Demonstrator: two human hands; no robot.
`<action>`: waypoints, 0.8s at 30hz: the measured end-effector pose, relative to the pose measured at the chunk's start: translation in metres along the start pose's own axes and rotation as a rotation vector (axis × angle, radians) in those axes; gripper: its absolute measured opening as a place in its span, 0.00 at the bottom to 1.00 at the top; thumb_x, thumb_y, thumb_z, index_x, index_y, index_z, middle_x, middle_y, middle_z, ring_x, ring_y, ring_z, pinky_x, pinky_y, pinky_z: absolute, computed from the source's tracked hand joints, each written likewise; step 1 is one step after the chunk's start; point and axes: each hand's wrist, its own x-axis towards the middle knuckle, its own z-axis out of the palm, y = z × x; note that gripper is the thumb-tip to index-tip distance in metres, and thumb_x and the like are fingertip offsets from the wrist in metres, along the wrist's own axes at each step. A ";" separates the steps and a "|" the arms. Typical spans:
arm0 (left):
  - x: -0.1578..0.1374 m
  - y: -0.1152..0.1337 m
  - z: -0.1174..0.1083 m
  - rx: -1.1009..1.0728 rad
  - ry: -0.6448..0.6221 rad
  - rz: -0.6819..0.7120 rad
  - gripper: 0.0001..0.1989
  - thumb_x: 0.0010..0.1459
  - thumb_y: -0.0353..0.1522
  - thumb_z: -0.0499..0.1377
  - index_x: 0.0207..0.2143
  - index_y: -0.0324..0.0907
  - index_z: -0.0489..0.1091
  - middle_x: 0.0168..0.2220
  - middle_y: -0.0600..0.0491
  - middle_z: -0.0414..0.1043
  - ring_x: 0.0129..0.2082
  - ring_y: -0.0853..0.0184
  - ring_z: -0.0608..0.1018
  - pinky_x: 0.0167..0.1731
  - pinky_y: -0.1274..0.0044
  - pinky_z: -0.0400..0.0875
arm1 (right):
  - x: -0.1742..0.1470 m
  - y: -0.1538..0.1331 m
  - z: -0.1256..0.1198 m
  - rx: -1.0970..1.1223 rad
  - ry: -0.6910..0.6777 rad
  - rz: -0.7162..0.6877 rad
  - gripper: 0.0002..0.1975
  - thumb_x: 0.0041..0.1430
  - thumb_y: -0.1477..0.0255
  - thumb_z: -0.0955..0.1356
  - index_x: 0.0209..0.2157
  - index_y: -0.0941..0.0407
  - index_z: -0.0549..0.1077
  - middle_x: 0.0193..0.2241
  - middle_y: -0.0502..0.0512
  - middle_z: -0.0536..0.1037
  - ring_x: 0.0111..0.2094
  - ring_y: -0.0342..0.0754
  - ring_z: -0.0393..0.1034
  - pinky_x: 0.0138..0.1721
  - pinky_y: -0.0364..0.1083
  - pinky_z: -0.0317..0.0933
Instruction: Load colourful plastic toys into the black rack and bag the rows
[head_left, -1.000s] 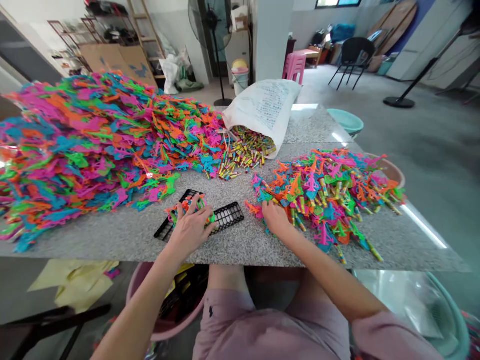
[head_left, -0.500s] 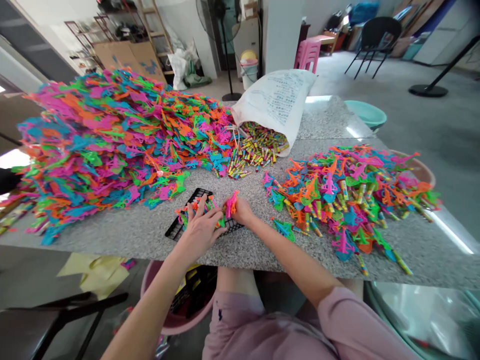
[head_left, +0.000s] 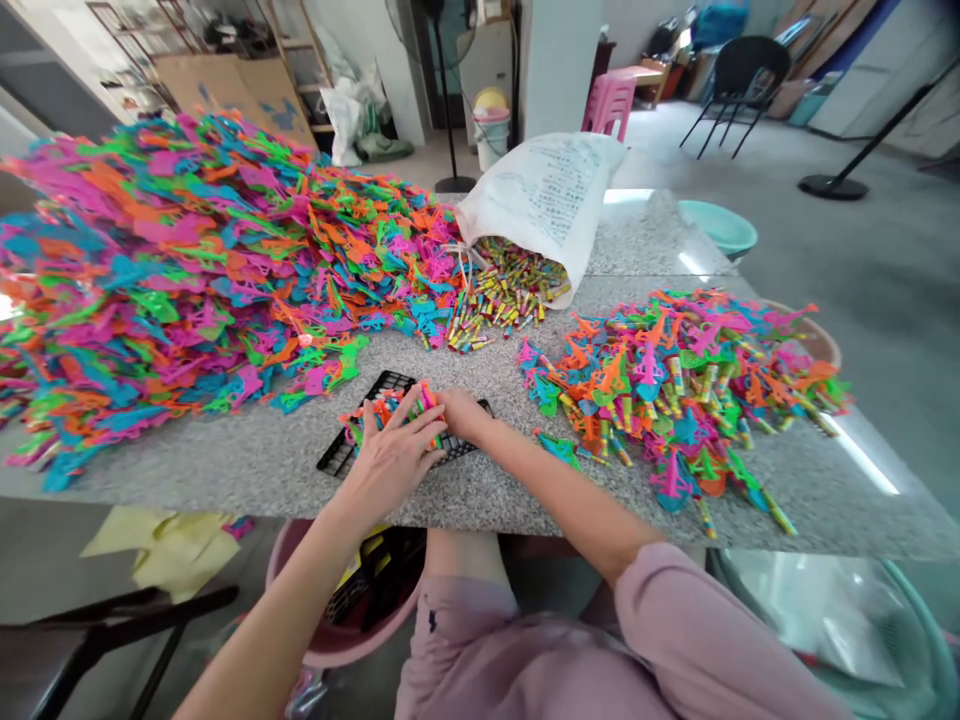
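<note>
A black grid tray (head_left: 334, 458) lies near the table's front edge, with a packed row of small colourful plastic toys (head_left: 381, 408) on it. My left hand (head_left: 394, 455) rests over that row, its fingers stretched and spread across the toys. From the right, my right hand (head_left: 461, 415) meets the end of the row. Its fingers are closed around a pink plastic toy (head_left: 427, 396), partly hidden by both hands. Most of the tray is covered by hands and toys.
A big heap of coloured plastic pieces (head_left: 187, 270) fills the left of the granite table (head_left: 247, 470). Small printed tubes (head_left: 502, 300) spill from a white sack (head_left: 544, 195). On the right lies a pile of toys with tubes (head_left: 675, 390). Below, a pink basin (head_left: 337, 655) holds black trays.
My right hand has brought the pink toy left against the row on the tray. My left hand stays spread over the row. The whole view has shifted slightly.
</note>
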 end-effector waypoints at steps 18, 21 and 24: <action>0.008 0.012 -0.007 0.101 -0.084 -0.078 0.12 0.59 0.32 0.58 0.46 0.44 0.72 0.58 0.42 0.68 0.67 0.43 0.56 0.57 0.37 0.50 | -0.117 0.028 -0.050 -0.343 0.248 0.629 0.14 0.63 0.79 0.64 0.51 0.65 0.69 0.51 0.71 0.71 0.41 0.50 0.75 0.40 0.44 0.64; 0.008 0.013 -0.006 0.088 -0.073 -0.093 0.13 0.59 0.33 0.58 0.47 0.44 0.72 0.59 0.42 0.67 0.67 0.42 0.56 0.57 0.37 0.50 | -0.105 0.015 -0.030 -0.027 0.228 0.522 0.12 0.61 0.71 0.68 0.45 0.61 0.71 0.42 0.63 0.77 0.41 0.51 0.74 0.40 0.44 0.64; 0.006 0.013 -0.003 0.054 -0.064 -0.112 0.15 0.60 0.34 0.58 0.49 0.45 0.72 0.60 0.42 0.67 0.67 0.41 0.56 0.57 0.35 0.47 | -0.090 0.008 0.000 0.292 0.265 0.465 0.12 0.58 0.69 0.70 0.42 0.59 0.72 0.34 0.57 0.79 0.37 0.50 0.75 0.38 0.43 0.64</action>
